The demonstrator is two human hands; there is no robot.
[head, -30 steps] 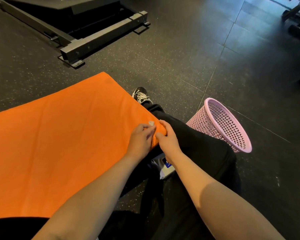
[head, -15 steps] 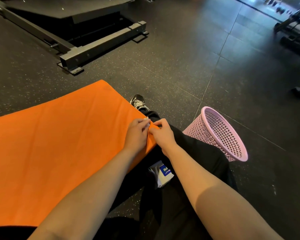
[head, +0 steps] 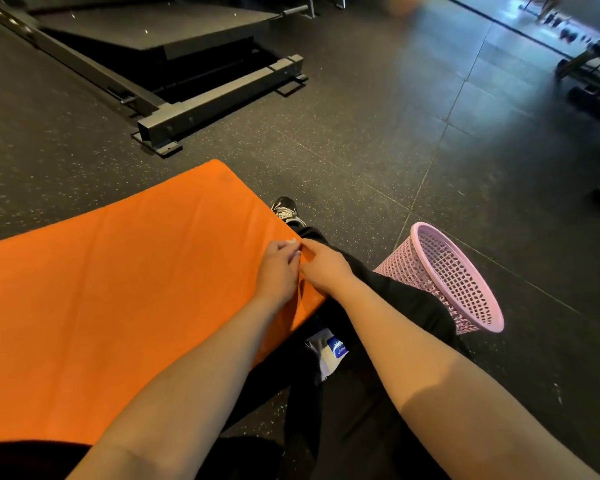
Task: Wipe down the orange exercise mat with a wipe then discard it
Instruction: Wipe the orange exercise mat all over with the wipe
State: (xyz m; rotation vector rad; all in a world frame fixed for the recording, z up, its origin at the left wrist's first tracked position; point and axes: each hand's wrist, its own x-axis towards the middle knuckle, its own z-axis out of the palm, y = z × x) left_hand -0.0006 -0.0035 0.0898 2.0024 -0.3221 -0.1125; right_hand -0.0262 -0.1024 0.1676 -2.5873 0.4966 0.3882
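Observation:
The orange exercise mat (head: 118,299) lies flat on the dark floor and fills the left half of the view. My left hand (head: 278,271) and my right hand (head: 326,268) meet fingertip to fingertip over the mat's right edge. Between them they pinch a small white wipe (head: 291,242), of which only a scrap shows past the fingers. A white and blue wipe packet (head: 331,351) lies by my black trouser leg, below the hands.
A pink mesh waste basket (head: 465,271) stands tilted on the floor to the right of my leg. A black metal gym frame (head: 219,102) sits beyond the mat. More equipment stands at the far right (head: 593,81). My shoe (head: 286,209) pokes out past the mat's edge.
Both hands stay together at the mat's right edge with small finger movements on the wipe. The view has tilted up a little, showing more floor ahead.

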